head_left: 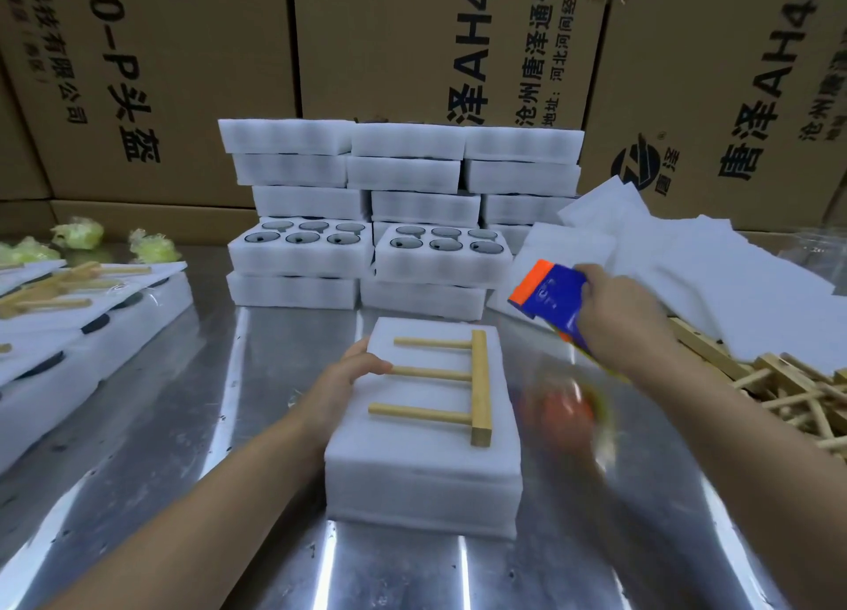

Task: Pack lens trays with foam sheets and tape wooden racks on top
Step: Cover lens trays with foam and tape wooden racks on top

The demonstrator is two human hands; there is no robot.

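Several big cardboard boxes fill the top of the frame behind a shiny metal table. At the centre a stack of white foam trays stands against them, and the two front ones are open and show round lenses. Loose foam sheets lie heaped at the right, above a pile of wooden racks at the right edge. In the lower centre sits a covered foam tray with one wooden rack lying flat on top, pegs pointing left. The left hand holds this tray's left edge, fingers curled round it, thumb beside the middle peg. The right hand, just right of the tray, has its fingers gripping a blue and orange tape dispenser, whose lower part is blurred.
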